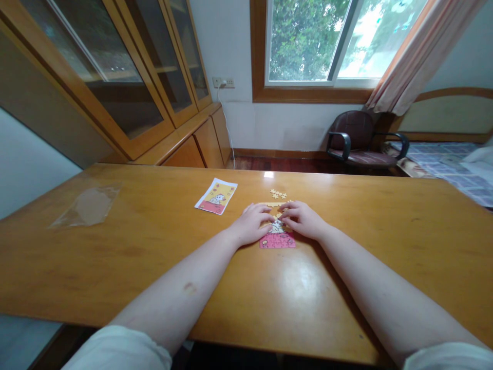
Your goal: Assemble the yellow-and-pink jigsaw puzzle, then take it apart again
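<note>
Partly assembled jigsaw puzzle (277,240) on a varnished wooden table (404,257), directly between a person's two bare hands; its near part is a pink band of interlocked pieces, with a white cartoon figure above, partly covered by the fingers. The left hand (252,224) lies along the puzzle's left side, palm down, fingers bent inward over it; the right hand (303,220) reaches over the upper right side, fingers likewise curved; whether either hand pinches a piece cannot be told at this scale. A yellow puzzle strip (274,204) lies at the far end, near the left fingertips; loose yellow pieces (278,194) form a small cluster beyond it. To the left of the hands lies a printed reference picture (216,197), set at a slant, with a white figure on yellow and pink; farther left lies a clear plastic bag (88,205), flat on the tabletop.
</note>
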### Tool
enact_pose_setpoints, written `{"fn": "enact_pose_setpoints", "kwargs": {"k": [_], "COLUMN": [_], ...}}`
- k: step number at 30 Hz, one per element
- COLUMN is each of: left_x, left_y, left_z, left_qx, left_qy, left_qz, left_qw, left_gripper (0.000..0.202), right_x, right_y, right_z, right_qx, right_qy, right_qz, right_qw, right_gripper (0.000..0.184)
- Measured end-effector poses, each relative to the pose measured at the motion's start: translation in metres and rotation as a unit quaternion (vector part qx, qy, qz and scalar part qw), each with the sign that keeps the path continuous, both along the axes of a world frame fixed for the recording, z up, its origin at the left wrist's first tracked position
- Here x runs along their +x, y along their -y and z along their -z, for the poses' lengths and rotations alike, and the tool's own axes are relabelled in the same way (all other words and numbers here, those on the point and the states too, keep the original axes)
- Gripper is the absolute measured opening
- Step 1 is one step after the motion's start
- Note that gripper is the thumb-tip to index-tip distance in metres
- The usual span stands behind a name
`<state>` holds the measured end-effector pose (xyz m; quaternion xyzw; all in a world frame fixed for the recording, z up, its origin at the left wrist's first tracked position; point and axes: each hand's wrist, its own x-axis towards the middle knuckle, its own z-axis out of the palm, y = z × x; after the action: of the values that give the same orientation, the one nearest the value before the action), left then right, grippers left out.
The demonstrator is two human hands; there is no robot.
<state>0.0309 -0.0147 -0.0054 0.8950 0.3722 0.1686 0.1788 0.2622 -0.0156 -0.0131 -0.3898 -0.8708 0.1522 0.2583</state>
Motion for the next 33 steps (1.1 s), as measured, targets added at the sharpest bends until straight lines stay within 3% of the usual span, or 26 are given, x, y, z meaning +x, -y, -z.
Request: {"fn": "enact_pose_setpoints", "kwargs": {"k": [13,26,33], "left_x": [0.001,0.002,0.000], "left_y": [-0.002,-0.001,-0.001], "left_z": [0.001,0.000,0.000], "left_qx": [0.003,0.008,0.003], "left_qy": [-0.003,-0.004,-0.015], "left_qz": [-0.048,-0.048,-0.045], "left_qw": [0.999,0.999,0.999], "left_gripper": [0.021,0.023,0.025], "right_x": [-0.003,-0.002,0.011], "right_y": [0.004,0.001,-0.007], "right_z": [-0.005,0.000,0.003], "right_qx": [-0.008,0.010,0.030], "right_qy": [0.030,0.042,-0.061], "right_qz": [0.008,0.033,0.194], "right_qw": [0.999,0.999,0.979], "right_gripper": [0.018,0.020,0.030]}}
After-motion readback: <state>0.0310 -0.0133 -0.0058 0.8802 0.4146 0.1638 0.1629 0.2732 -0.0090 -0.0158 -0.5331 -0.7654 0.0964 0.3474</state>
